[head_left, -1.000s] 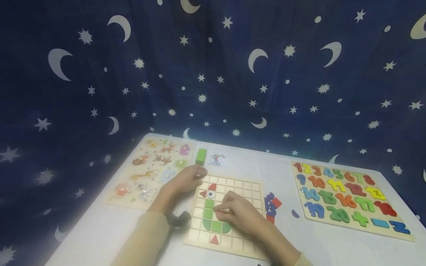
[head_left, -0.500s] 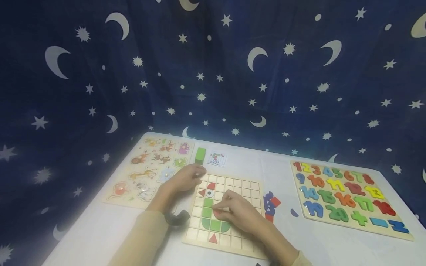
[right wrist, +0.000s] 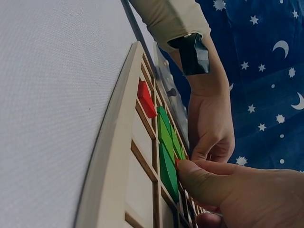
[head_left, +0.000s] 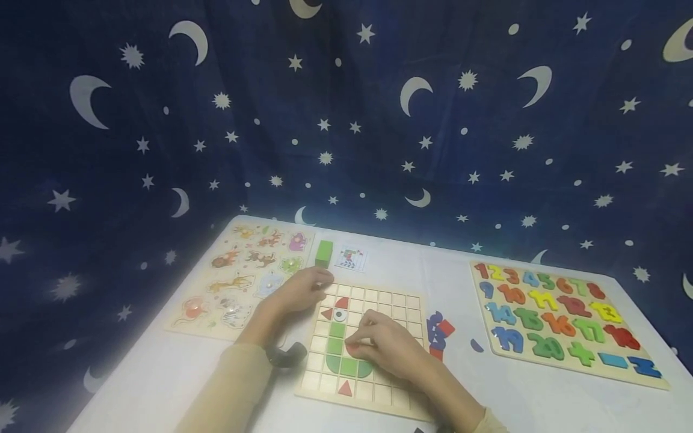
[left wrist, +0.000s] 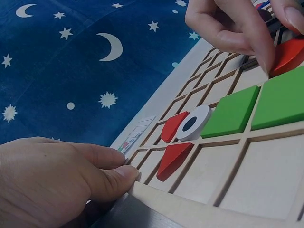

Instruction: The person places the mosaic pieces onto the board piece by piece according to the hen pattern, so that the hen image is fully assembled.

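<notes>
Looking down from the head view, the right hand (head_left: 392, 349) pinches a small red wooden piece (head_left: 353, 348) over the pale wooden grid board (head_left: 403, 300), beside the green square tiles (head_left: 337, 338), while the left hand (head_left: 300, 290) rests curled on the board's far-left corner. From the left wrist, its fingers (left wrist: 107, 178) press the board's edge, gripping nothing. From the right wrist, the thumb (right wrist: 202, 183) clamps the red piece against the green tiles.

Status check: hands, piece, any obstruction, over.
Left hand rests on grid board corner. Right hand pinches red piece beside green squares. Nothing blocking.
</notes>
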Demonstrator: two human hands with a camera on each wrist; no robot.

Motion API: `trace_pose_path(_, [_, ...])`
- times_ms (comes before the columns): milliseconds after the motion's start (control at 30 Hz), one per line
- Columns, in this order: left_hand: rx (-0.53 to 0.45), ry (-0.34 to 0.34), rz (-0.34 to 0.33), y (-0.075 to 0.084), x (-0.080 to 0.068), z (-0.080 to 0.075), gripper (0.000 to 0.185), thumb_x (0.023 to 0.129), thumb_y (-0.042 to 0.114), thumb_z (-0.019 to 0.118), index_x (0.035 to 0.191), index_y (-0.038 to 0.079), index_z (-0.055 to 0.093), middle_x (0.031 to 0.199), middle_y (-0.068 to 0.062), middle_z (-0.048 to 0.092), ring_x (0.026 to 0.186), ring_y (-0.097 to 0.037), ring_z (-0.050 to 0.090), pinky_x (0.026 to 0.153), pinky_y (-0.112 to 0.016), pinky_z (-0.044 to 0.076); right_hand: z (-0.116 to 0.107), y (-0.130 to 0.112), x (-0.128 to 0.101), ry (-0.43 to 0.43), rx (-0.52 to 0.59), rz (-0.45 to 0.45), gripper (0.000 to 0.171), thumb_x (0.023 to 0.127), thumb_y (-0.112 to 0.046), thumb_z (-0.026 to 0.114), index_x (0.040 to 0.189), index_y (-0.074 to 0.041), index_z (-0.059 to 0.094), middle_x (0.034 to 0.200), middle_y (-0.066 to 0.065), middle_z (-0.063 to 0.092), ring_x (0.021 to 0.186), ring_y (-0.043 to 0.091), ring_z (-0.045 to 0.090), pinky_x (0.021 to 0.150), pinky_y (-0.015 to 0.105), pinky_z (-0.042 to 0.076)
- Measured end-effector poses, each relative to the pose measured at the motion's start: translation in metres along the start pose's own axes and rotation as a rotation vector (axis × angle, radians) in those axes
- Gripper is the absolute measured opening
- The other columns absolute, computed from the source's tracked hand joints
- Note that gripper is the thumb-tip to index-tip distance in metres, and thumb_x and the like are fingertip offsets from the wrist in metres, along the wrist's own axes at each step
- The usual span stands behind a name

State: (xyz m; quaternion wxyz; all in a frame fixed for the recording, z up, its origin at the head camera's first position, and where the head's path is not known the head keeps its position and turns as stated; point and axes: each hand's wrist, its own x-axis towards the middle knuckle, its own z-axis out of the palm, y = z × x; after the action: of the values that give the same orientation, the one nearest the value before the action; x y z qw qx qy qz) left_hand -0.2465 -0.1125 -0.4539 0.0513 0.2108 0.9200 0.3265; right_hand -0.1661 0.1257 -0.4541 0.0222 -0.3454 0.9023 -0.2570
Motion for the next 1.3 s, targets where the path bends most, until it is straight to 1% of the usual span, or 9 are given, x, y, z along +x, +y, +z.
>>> trace_pose_path(267, [0.006, 0.012, 0.018, -0.003, 0.001, 0.001, 0.042, 0.082, 0.002, 0.062, 0.124, 0.005, 0.061, 0.132, -0.013, 0.057, 0.127, -0.030, 0.050, 0.113, -0.044, 0.036, -0.001, 0.002, 0.001, -0.007, -0.019, 0.038, 0.014, 0.082, -0.038, 0.071, 0.092, -0.030, 0.076, 0.088, -0.020, 0.054, 0.079, -0.001, 0.050, 0.071, 0.017, 0.048])
trace_pose_path(433, [-0.001, 0.005, 0.019, -0.002, 0.000, 0.000, 0.042, 0.083, 0.002, 0.061, 0.125, 0.005, 0.060, 0.133, -0.013, 0.057, 0.128, -0.031, 0.049, 0.113, -0.045, 0.035, -0.023, 0.013, 0.001, -0.042, -0.037, 0.077, 0.014, 0.082, -0.032, 0.071, 0.094, -0.025, 0.075, 0.092, -0.017, 0.061, 0.084, 0.001, 0.055, 0.076, 0.023, 0.051])
trace_pose_path(533, [-0.004, 0.003, 0.011, -0.002, 0.000, -0.001, 0.042, 0.083, 0.003, 0.062, 0.126, 0.005, 0.059, 0.134, -0.013, 0.056, 0.128, -0.031, 0.049, 0.114, -0.045, 0.035, -0.048, 0.031, -0.004, -0.084, -0.013, 0.106, 0.019, 0.083, -0.027, 0.071, 0.101, -0.020, 0.073, 0.095, -0.011, 0.065, 0.089, 0.007, 0.059, 0.080, 0.028, 0.052])
trace_pose_path(600, [-0.006, -0.002, -0.002, -0.002, 0.000, -0.001, 0.043, 0.084, 0.004, 0.062, 0.126, 0.005, 0.059, 0.134, -0.012, 0.056, 0.129, -0.030, 0.048, 0.114, -0.044, 0.034, -0.065, 0.047, -0.011, -0.115, 0.014, 0.123, 0.022, 0.083, -0.025, 0.071, 0.104, -0.019, 0.072, 0.096, -0.007, 0.066, 0.089, 0.010, 0.059, 0.078, 0.028, 0.052])
trace_pose_path(700, [-0.010, -0.006, -0.015, -0.002, 0.000, 0.000, 0.043, 0.084, 0.005, 0.062, 0.127, 0.006, 0.059, 0.135, -0.011, 0.056, 0.129, -0.029, 0.048, 0.115, -0.044, 0.033, -0.087, 0.074, -0.027, -0.140, 0.057, 0.142, 0.021, 0.083, -0.023, 0.071, 0.104, -0.021, 0.072, 0.097, -0.006, 0.066, 0.088, 0.011, 0.058, 0.076, 0.026, 0.051])
trace_pose_path(833, [-0.018, -0.011, -0.019, -0.001, -0.001, 0.000, 0.043, 0.085, 0.005, 0.062, 0.127, 0.006, 0.058, 0.135, -0.011, 0.055, 0.130, -0.029, 0.047, 0.115, -0.043, 0.032, -0.105, 0.102, -0.046, -0.157, 0.083, 0.172, 0.022, 0.081, -0.024, 0.073, 0.103, -0.025, 0.072, 0.098, -0.007, 0.065, 0.087, 0.012, 0.055, 0.072, 0.024, 0.048])
trace_pose_path(1033, [-0.003, -0.005, -0.001, -0.001, -0.001, 0.000, 0.043, 0.084, 0.004, 0.062, 0.126, 0.005, 0.059, 0.134, -0.012, 0.056, 0.129, -0.030, 0.048, 0.114, -0.045, 0.033, -0.112, 0.122, -0.059, -0.202, 0.125, 0.226, 0.025, 0.079, -0.026, 0.074, 0.104, -0.027, 0.072, 0.098, -0.007, 0.062, 0.087, 0.013, 0.052, 0.073, 0.025, 0.046])
trace_pose_path(1167, [0.015, -0.007, -0.001, -0.001, -0.001, 0.000, 0.043, 0.084, 0.004, 0.062, 0.127, 0.006, 0.059, 0.135, -0.012, 0.055, 0.130, -0.030, 0.048, 0.115, -0.044, 0.033, -0.110, 0.125, -0.059, -0.212, 0.118, 0.233, 0.026, 0.079, -0.025, 0.074, 0.105, -0.026, 0.071, 0.096, -0.006, 0.061, 0.083, 0.012, 0.050, 0.069, 0.023, 0.045])
trace_pose_path(1300, [0.016, -0.006, 0.004, -0.001, 0.000, 0.000, 0.043, 0.084, 0.005, 0.063, 0.127, 0.006, 0.059, 0.135, -0.012, 0.055, 0.129, -0.030, 0.048, 0.114, -0.045, 0.033, -0.105, 0.125, -0.058, -0.216, 0.092, 0.270, 0.027, 0.077, -0.022, 0.076, 0.103, -0.026, 0.070, 0.096, -0.007, 0.062, 0.087, 0.012, 0.051, 0.075, 0.028, 0.047])
